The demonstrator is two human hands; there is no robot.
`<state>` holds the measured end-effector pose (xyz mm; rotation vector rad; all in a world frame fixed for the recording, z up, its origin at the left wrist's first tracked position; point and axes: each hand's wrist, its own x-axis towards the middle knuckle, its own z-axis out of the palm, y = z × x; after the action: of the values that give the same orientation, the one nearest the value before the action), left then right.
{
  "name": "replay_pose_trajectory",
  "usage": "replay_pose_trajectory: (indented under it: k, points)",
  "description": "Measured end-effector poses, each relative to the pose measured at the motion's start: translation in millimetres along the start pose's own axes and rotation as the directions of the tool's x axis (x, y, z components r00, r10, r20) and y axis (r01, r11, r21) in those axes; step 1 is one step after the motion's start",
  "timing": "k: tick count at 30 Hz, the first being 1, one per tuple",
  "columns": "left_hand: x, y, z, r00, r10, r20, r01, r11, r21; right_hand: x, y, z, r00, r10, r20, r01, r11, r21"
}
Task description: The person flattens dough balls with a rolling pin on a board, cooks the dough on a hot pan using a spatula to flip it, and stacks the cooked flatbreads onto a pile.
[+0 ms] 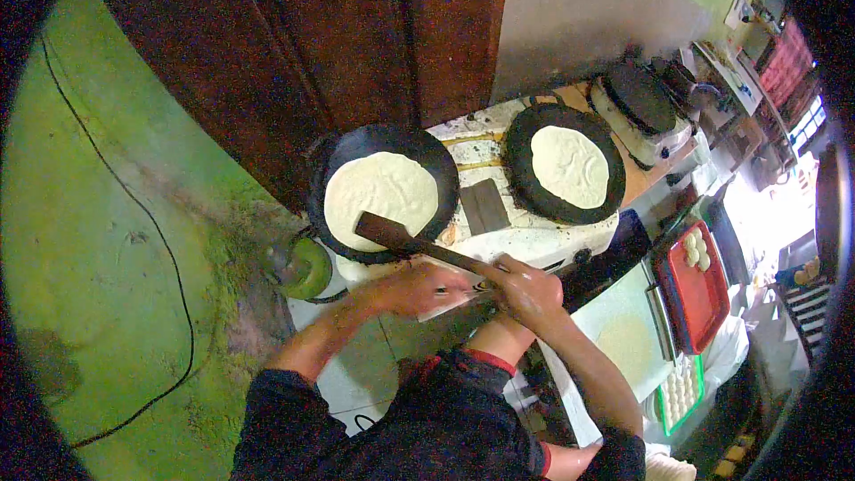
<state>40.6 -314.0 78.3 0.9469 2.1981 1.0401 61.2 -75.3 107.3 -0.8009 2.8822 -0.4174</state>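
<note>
My right hand [525, 292] is closed round the handle of a wooden spatula [445, 255]. The spatula's flat blade lies over the near edge of a round flatbread [378, 191] in the left black pan [331, 147]. My left hand [427, 291] is closed at the front of the white stove [534, 248], just below that pan; what its fingers hold, if anything, is hidden. A second pale flatbread [572, 165] with a wrinkled surface lies in the right black pan [517, 183].
A dark flat block [485, 207] sits between the pans. To the right are a pale board [614, 312], a red tray [701, 298] with several dough balls, and a green-rimmed tray [681, 396] of more balls. A green gas cylinder [307, 267] stands left of the stove.
</note>
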Motion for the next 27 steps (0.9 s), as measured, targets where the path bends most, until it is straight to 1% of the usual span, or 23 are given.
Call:
replay_pose_trajectory:
  k: [1,2,3,4,5,6,7,8,9,11,12,13,14,15,16,17,18,20,22,24,25,26,27]
  points:
    - [-8.6,-3.8,-24.2,0.98,0.02,-0.197,-0.018,1.0,0.011,-17.0,18.5,3.7,1.0,-0.011,-0.011,0.011,0.998,0.058]
    - [-9.2,-18.6,-45.7,0.947,-0.178,-0.267,0.152,0.982,-0.116,-33.7,37.3,6.4,0.999,-0.021,-0.023,0.024,0.993,0.114]
    - [-6.5,-69.5,-56.9,0.859,0.141,-0.493,0.012,0.956,0.294,-49.2,45.3,1.3,0.998,0.013,-0.066,-0.003,0.989,0.15]
    - [-8.7,-83.0,-79.1,0.871,0.121,-0.476,0.1,0.905,0.413,-65.2,48.4,-10.7,0.993,0.049,-0.11,-0.027,0.982,0.186]
    - [-11.6,-99.5,-91.3,0.896,0.072,-0.439,0.152,0.878,0.453,-74.8,48.6,-20.4,0.984,0.086,-0.155,-0.05,0.973,0.223]
    - [-8.7,-123.1,-92.8,0.898,0.056,-0.436,0.237,0.774,0.587,-79.5,46.6,-26.3,0.981,0.156,-0.115,-0.126,0.966,0.227]
    - [-4.8,-133.9,-89.7,0.902,-0.103,-0.42,0.369,0.69,0.623,-82.7,44.2,-31.4,0.971,0.226,-0.077,-0.203,0.952,0.229]
    - [0.6,-142.7,-86.4,0.874,-0.257,-0.413,0.481,0.578,0.659,-85.9,43.6,-33.7,0.955,0.295,-0.039,-0.279,0.933,0.228]
    - [10.4,-151.2,-84.2,0.802,-0.331,-0.498,0.593,0.548,0.59,-88.8,48.5,-22.5,0.958,0.244,-0.151,-0.208,0.952,0.225]
    - [33.2,-164.7,-86.2,0.612,-0.465,-0.639,0.784,0.459,0.417,-86.5,37.7,-20.3,0.953,0.272,-0.136,-0.242,0.949,0.201]
    - [43.5,-167.8,-93.7,0.574,-0.545,-0.611,0.817,0.435,0.379,-87.1,32.3,-19.4,0.951,0.285,-0.123,-0.258,0.947,0.193]
    - [54.0,-169.1,-104.2,0.526,-0.625,-0.576,0.85,0.405,0.337,-91.4,32.9,-9.6,0.945,0.281,-0.169,-0.241,0.944,0.225]
    - [59.8,-170.3,-109.9,0.473,-0.698,-0.538,0.881,0.37,0.294,-96.7,30.4,-4.1,0.947,0.294,-0.129,-0.266,0.944,0.195]
    - [62.2,-171.9,-110.2,0.486,-0.642,-0.593,0.872,0.396,0.287,-100.6,28.9,0.2,0.947,0.307,-0.092,-0.29,0.943,0.161]
    - [62.4,-161.6,-110.4,0.514,-0.654,-0.555,0.858,0.405,0.316,-102.5,27.4,2.4,0.944,0.324,-0.055,-0.316,0.94,0.126]
    - [60.0,-140.5,-112.1,0.542,-0.665,-0.513,0.84,0.416,0.348,-101.2,20.5,-4.2,0.936,0.349,0.047,-0.352,0.927,0.127]
    - [57.1,-124.1,-112.4,0.568,-0.677,-0.469,0.821,0.426,0.379,-96.3,16.9,-0.2,0.92,0.39,0.036,-0.39,0.906,0.165]
    - [48.2,-110.4,-108.3,0.566,-0.641,-0.518,0.824,0.432,0.366,-77.0,13.0,18.4,0.883,0.469,0.012,-0.458,0.857,0.239]
    - [40.3,-104.0,-114.8,0.555,-0.583,-0.594,0.828,0.453,0.329,-28.8,11.3,36.8,0.963,0.243,-0.116,-0.239,0.97,0.044]
    - [30.8,-97.9,-130.0,0.522,-0.498,-0.693,0.828,0.49,0.272,44.8,-0.3,46.1,0.944,0.328,0.035,-0.318,0.877,0.359]
    - [23.9,-85.5,-132.0,0.467,-0.373,-0.802,0.82,0.521,0.236,79.5,0.4,72.8,0.97,0.205,-0.134,-0.16,0.944,0.287]
    - [19.1,-72.5,-135.6,0.45,-0.337,-0.827,0.798,0.568,0.202,105.9,5.1,98.5,0.954,0.065,-0.292,-0.01,0.982,0.186]
    - [13.6,-57.5,-142.0,0.43,-0.3,-0.852,0.769,0.616,0.171,119.3,4.3,105.9,0.953,0.066,-0.296,-0.003,0.978,0.208]
